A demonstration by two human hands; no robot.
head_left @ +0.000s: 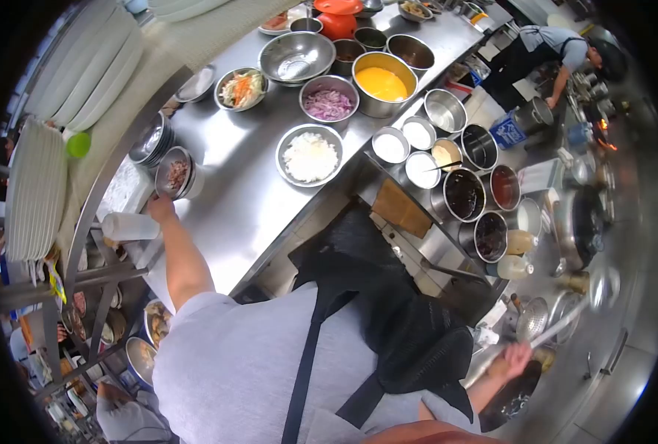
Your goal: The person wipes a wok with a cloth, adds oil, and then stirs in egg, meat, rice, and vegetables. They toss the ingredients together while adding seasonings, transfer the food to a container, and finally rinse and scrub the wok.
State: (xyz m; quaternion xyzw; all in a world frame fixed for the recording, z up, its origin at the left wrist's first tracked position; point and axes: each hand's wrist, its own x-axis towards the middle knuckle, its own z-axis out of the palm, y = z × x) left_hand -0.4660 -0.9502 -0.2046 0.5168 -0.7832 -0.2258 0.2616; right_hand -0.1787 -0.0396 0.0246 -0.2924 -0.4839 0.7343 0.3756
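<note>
At the counter's left side, my left hand (162, 209) reaches to the near rim of a small metal bowl (175, 175) holding reddish-brown chopped pieces. The fingers are partly hidden behind the rim, which they seem to grip. A clear plastic container (131, 226) lies just beside that wrist. Out to the right, my right hand (517, 360) is closed round the long handle of a ladle (562, 324). Its round metal bowl end is over the stove side, away from my body. Under that forearm is a dark wok (512, 399).
On the steel counter (229, 200) stand bowls of chopped white onion (309, 157), red onion (328, 103) and shredded vegetables (242, 89), plus a pot of yellow liquid (384, 78). Several sauce containers (464, 194) line the right. A co-worker (558, 55) bends at the back right. Plates (37, 192) are stacked left.
</note>
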